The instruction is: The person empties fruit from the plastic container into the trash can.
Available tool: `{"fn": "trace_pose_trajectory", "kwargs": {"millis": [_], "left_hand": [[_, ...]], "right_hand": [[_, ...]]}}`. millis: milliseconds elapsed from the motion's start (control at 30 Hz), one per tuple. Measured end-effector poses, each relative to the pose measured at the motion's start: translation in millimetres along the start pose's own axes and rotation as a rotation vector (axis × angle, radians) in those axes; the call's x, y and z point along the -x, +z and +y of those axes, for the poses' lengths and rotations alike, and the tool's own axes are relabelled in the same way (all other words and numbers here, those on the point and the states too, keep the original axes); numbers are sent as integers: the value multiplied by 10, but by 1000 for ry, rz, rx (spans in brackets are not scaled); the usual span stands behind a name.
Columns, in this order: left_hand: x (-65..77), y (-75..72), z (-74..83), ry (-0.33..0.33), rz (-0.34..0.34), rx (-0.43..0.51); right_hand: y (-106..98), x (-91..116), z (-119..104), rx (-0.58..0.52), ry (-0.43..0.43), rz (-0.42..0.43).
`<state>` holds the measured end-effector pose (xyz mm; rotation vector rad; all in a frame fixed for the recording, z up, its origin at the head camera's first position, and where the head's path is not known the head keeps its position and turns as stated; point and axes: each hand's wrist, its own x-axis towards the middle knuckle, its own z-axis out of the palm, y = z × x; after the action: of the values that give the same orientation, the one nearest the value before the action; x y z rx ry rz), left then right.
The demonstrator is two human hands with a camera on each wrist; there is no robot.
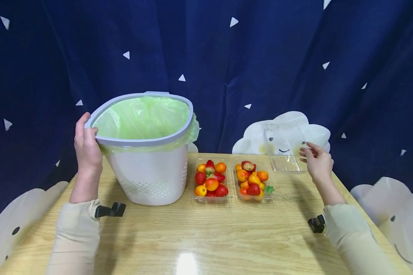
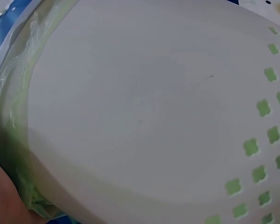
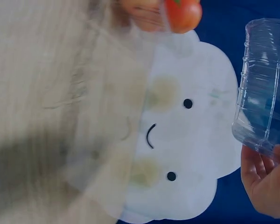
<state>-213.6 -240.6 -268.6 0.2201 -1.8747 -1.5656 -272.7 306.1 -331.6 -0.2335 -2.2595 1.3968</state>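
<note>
A white waste bin (image 1: 151,168) with a grey rim and green liner bag stands tilted at the table's left. My left hand (image 1: 86,143) grips its rim on the left side; the left wrist view is filled by the bin's white wall (image 2: 144,116) with green showing through its holes. My right hand (image 1: 314,158) pinches the edge of an empty clear plastic lid or tray (image 1: 283,147), lifted at the back right; the right wrist view shows that clear plastic (image 3: 266,88) above the fingers (image 3: 263,179). Two clear punnets of strawberries and orange fruit (image 1: 211,179) (image 1: 252,179) sit between the hands.
The wooden table (image 1: 206,236) runs out to edges on both sides. A dark blue curtain (image 1: 227,57) with white cloud cut-outs (image 1: 289,122) hangs close behind the table's far edge.
</note>
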Motion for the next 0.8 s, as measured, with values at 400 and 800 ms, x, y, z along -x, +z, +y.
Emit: {"fn": "trace_pose_trajectory", "kwargs": {"millis": [400, 800], "left_hand": [[-1, 2, 12, 10, 8, 9], [7, 16, 10, 8, 14, 28]], "right_hand": [[-91, 32, 320, 101, 32, 12], [-159, 101, 567, 186, 46, -17]]}}
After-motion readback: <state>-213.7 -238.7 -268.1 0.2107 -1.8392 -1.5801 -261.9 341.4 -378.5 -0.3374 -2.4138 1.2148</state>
